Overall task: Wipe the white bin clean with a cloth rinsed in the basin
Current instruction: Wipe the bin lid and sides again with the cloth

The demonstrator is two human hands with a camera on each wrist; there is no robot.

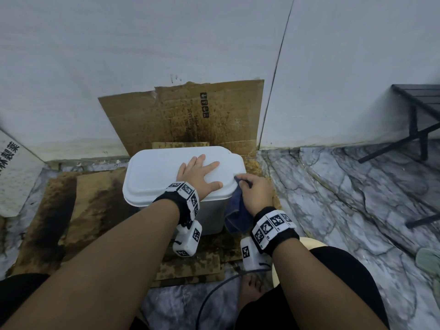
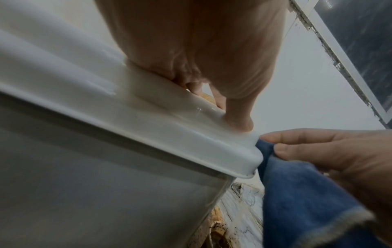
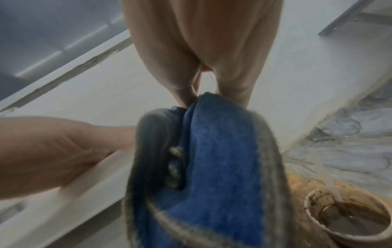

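Note:
The white bin [image 1: 152,177] stands on stained cardboard against the wall, its lid closed. My left hand [image 1: 198,173] lies flat on the lid with fingers spread, thumb at the near rim [image 2: 239,120]. My right hand [image 1: 256,192] pinches a blue cloth [image 1: 238,216] and presses a fold of it against the lid's right corner edge [image 2: 250,161]. The rest of the cloth [image 2: 307,201] hangs down beside the bin's right wall. In the right wrist view the cloth [image 3: 212,167] fills the middle, pinched between fingertips.
Stained cardboard [image 1: 185,113] leans on the wall and covers the floor [image 1: 95,210] around the bin. A round basin of murky brown water [image 3: 350,219] sits right of the bin. A black metal rack [image 1: 419,120] stands far right on marble floor [image 1: 345,186].

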